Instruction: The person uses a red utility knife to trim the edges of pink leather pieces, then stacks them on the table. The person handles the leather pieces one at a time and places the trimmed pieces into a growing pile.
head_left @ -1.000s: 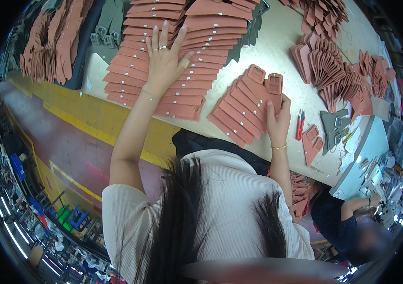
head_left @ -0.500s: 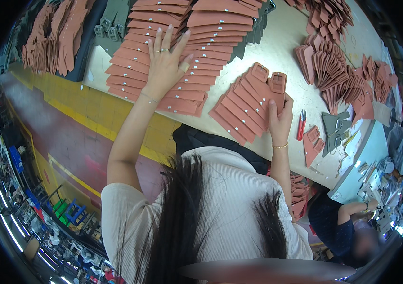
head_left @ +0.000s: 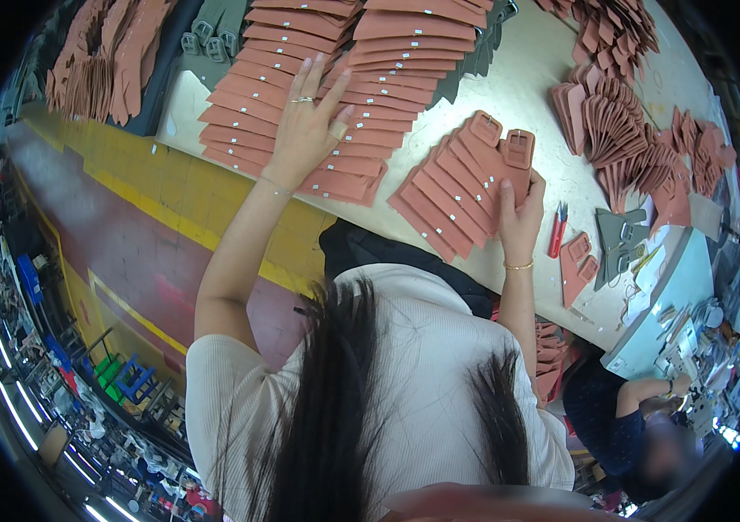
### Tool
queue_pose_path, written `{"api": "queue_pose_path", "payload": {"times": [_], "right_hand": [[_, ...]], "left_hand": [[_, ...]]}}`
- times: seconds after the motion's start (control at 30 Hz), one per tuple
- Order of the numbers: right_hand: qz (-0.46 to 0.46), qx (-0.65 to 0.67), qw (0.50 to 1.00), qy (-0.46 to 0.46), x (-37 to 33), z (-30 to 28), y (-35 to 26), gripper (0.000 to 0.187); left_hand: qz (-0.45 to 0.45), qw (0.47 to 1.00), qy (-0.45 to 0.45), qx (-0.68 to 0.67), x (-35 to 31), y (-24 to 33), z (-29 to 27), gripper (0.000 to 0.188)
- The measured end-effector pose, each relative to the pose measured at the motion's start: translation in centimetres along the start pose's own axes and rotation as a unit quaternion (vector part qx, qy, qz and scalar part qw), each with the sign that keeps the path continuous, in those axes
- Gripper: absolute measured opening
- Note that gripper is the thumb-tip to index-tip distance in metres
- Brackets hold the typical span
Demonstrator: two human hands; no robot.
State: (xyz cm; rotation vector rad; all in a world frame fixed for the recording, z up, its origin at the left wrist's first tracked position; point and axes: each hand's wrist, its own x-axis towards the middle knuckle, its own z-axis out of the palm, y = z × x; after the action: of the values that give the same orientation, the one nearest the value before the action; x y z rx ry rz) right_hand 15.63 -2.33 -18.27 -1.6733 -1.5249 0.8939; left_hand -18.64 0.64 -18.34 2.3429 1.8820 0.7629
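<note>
Room lies beyond the buckled stack (head_left: 461, 181); fanned pieces (head_left: 612, 129) block rightward.

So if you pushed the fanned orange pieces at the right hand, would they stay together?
Probably not: the pieces overlap with no tie showing, so might slide apart. They look thin, so each is likely light and bendy. The buckles sit at one end, which may feel heavier.

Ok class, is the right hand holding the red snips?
No, the red snips lie on the table, apart from the right hand.
</note>
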Motion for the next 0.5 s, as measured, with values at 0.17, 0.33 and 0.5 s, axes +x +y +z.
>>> {"api": "queue_pose_path", "payload": {"times": [0.17, 0.33, 0.5], "right_hand": [[0.01, 0.021, 1.0, -0.01, 0.0, 0.0, 0.1, 0.037], [-0.003, 0.001, 1.0, -0.013, -0.1, -0.1, 0.3, 0.037], [-0.016, 0.003, 1.0, -0.011, 0.1, 0.0, 0.6, 0.038]], "left_hand": [[0.006, 1.0, 0.001, -0.007, -0.8, -0.1, 0.0, 0.051], [0.012, 1.0, 0.0, -0.009, -1.6, -0.1, -0.2, 0.049], [0.02, 0.999, 0.003, -0.026, -2.4, -0.2, -0.5, 0.047]]}}
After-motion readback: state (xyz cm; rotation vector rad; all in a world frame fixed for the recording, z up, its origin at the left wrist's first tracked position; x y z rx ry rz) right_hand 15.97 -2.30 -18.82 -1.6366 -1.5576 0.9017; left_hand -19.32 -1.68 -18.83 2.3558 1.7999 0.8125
